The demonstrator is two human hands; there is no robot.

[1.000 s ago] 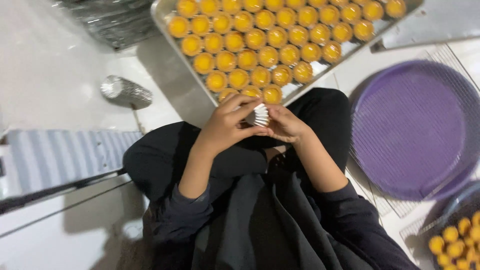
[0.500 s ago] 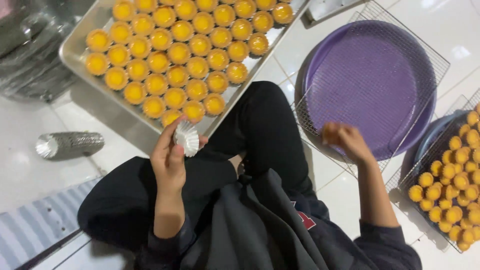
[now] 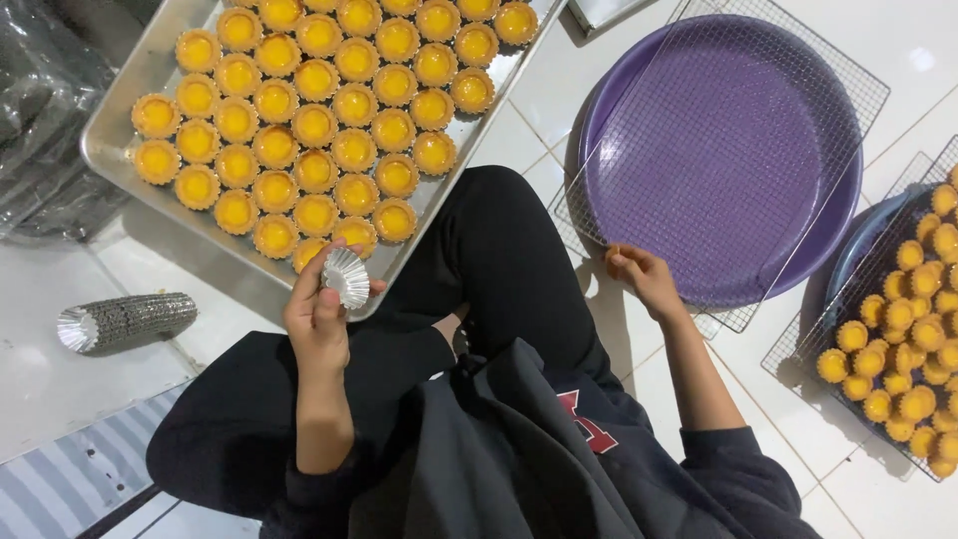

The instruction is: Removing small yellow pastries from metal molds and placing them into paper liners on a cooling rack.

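My left hand (image 3: 317, 317) is raised over my lap and holds an empty fluted silver tart mould (image 3: 346, 276), just below the near edge of a metal baking tray (image 3: 120, 120). The tray is filled with several yellow tarts (image 3: 334, 110) in moulds. My right hand (image 3: 644, 279) rests at the near edge of a wire rack (image 3: 639, 215) that lies over a purple basin (image 3: 718, 150). Its fingers pinch a small golden tart (image 3: 613, 253), mostly hidden by them.
A stack of nested silver moulds (image 3: 125, 319) lies on the white tiled floor at the left. At the right a second wire rack (image 3: 848, 299) carries several unmoulded tarts (image 3: 903, 349). My crossed legs in black trousers (image 3: 499, 260) lie between tray and basin. Dark plastic bags (image 3: 40, 90) sit far left.
My right hand has left the mould and moved right to the rack over the purple basin, carrying a tart. My left hand keeps the empty mould. The view has swung right.
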